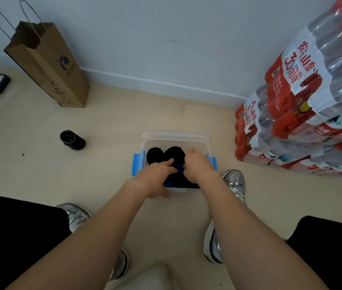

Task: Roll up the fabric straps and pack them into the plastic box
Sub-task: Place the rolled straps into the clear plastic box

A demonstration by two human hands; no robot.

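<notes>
Down on the floor, two black rolls (154,154) sit far in the plastic box (199,143). Left hand (155,174) presses straight-fingered, right hand (196,166) grips a blue strap roll (178,169) near. Packing looks nearly done.

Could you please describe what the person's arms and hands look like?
The left forearm and the right forearm are bare to the frame's edge, with no sleeves in view. The left hand and the right hand wear no gloves, and no watch, bracelet or ring shows on them.
</notes>
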